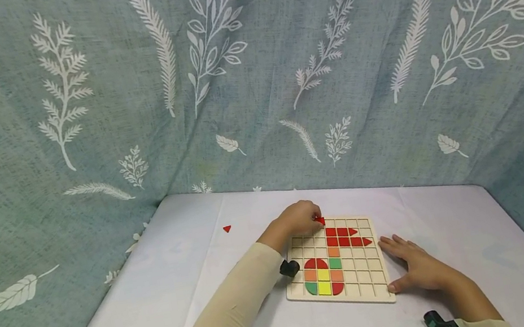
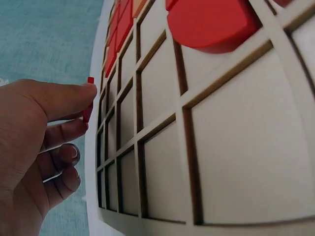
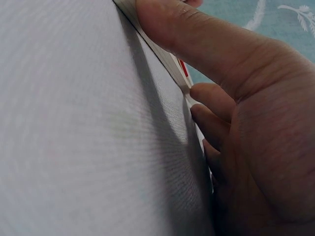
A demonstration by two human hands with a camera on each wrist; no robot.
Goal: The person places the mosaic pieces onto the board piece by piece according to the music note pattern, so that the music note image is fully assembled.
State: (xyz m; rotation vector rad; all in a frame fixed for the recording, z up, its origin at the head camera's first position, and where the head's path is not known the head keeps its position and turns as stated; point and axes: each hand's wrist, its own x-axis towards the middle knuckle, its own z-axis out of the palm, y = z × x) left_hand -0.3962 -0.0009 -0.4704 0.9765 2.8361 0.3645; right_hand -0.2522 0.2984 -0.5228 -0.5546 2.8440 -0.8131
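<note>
Between its thumb and fingers, the left hand (image 1: 300,218) pinches a small flat red piece (image 2: 87,115) over the far edge of a pale wooden grid board (image 1: 364,277). The left wrist view shows this piece edge-on, so its outline is hidden. Red square tiles (image 1: 334,242) with pointed ends form two rows near the board's far side. Below them sit orange, green, yellow and rounded red tiles, including a yellow square (image 1: 324,288). At the board's right side rests the right hand (image 1: 417,269), fingers spread, its thumb (image 3: 172,24) against the board's edge.
A loose red triangle (image 1: 227,229) lies on the white tablecloth (image 1: 194,254), left of the board. Behind and beside the table hangs a blue-green cloth (image 1: 248,74) with white leaf prints. Small dark devices (image 1: 289,268) are worn at the wrists.
</note>
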